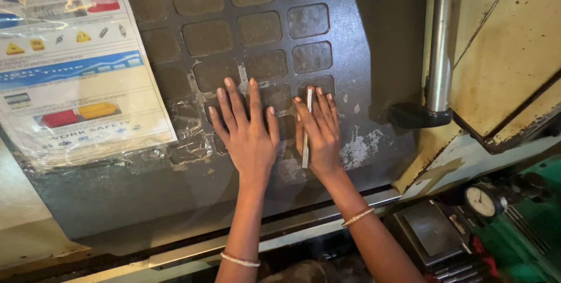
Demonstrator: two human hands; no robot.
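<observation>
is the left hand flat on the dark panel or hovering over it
Touching. The head view shows the left hand pressed flat, fingers spread, on the dark keypad panel.

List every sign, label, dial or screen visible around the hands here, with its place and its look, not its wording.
Poster: top left on the dark panel, left of the left hand; rectangular, white with blue bands and small red and yellow pictures, under wrinkled clear plastic.
Dial gauge: lower right, below the right hand; round, white face, dark rim.
No screen or package shows.
</observation>
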